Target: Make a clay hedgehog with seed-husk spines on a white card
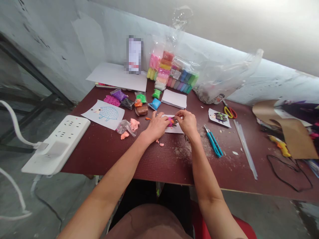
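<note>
Between my left hand (pixel 157 126) and my right hand (pixel 186 123) is a small pink and orange clay figure (pixel 170 122) with thin dark spines (pixel 175 122) stuck in it. Both hands pinch it above a white card (pixel 174 130), and my fingers hide part of it. Near my left hand lie loose orange clay bits (pixel 129 127) and a clear bag of pink clay (pixel 127 127). A blue hedgehog drawing (pixel 106 114) lies further left, and a printed hedgehog card (pixel 219 118) lies to the right.
Bagged coloured clay (pixel 171 71) and a paper stack (pixel 173 99) stand at the back of the dark red table (pixel 159 162). Scissors (pixel 229 112), a blue utility knife (pixel 213 141), clear glue sticks (pixel 245 149) and a yellow tool (pixel 280 146) lie right. A white power strip (pixel 57 144) sits left.
</note>
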The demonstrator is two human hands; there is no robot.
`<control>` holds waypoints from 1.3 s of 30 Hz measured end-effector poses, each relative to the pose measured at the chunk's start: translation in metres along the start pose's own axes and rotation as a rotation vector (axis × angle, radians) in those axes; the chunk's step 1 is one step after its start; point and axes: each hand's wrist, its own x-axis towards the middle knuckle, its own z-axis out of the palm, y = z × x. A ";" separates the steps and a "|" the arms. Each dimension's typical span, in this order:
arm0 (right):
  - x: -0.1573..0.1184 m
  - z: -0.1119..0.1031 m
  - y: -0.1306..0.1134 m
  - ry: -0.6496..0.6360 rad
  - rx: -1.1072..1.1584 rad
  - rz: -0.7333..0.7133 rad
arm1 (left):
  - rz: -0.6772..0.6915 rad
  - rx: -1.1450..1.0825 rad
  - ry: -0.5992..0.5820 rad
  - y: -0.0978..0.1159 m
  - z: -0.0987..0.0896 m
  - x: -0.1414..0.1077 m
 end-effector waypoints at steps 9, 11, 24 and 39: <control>0.002 0.007 -0.002 -0.024 -0.131 0.048 | -0.028 0.008 -0.056 0.005 -0.006 0.000; 0.002 0.008 -0.004 -0.023 -0.138 0.058 | -0.026 0.009 -0.041 0.004 -0.005 0.000; 0.004 0.012 -0.004 -0.022 -0.179 0.041 | -0.028 0.027 -0.051 0.006 -0.007 0.000; 0.002 0.013 -0.006 -0.067 -0.218 0.046 | -0.018 0.055 -0.038 0.004 -0.003 0.000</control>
